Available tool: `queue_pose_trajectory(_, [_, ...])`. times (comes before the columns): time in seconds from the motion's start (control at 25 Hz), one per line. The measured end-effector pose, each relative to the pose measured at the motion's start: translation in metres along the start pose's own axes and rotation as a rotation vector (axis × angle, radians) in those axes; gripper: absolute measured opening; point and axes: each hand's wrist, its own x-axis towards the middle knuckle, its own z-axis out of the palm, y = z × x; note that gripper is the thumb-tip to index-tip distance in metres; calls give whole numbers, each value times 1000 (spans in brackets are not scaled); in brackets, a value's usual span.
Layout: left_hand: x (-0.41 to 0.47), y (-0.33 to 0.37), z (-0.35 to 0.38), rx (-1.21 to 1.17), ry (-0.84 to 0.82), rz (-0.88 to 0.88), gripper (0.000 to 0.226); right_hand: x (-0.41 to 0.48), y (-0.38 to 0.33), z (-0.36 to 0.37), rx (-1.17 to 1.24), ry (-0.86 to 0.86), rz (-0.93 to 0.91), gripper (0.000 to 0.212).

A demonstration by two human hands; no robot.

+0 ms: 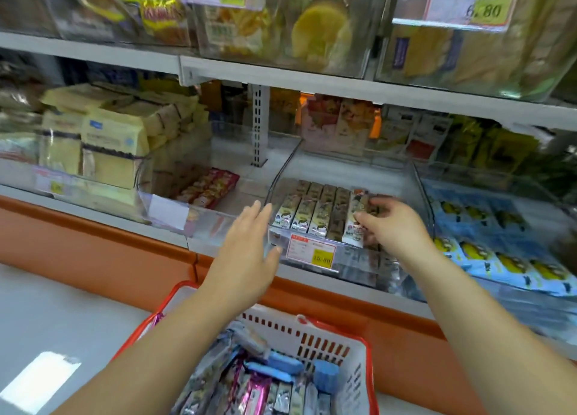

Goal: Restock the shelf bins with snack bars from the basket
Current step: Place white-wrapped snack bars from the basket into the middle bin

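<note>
A clear shelf bin holds rows of cream and brown snack bars. My right hand reaches into its right side, and its fingers and thumb pinch a snack bar lying among the rows. My left hand hovers in front of the bin's left front corner, fingers straight and spread, holding nothing. Below, a red and white basket holds several wrapped snack bars in grey, blue and pink.
A price tag hangs on the bin's front. To the left, a clear bin holds red snack packs; to the right lie blue packets. An orange ledge runs under the shelf. Upper shelves carry packaged snacks.
</note>
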Motion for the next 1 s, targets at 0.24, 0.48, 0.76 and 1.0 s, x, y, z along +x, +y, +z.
queue_pose_trajectory(0.24, [-2,-12,4,-3,4,44,69,11,-5,26,-299,-130,9,53])
queue_pose_trajectory(0.48, [-30,-28,6,0,85,67,60,-8,-10,13,-294,-82,-59,36])
queue_pose_trajectory(0.76, [-98,-68,54,67,-405,-187,46,-103,21,55,-67,-224,-365,17])
queue_pose_trajectory(1.0, [-167,-122,110,169,-804,-524,39,-163,137,137,-115,-693,399,28])
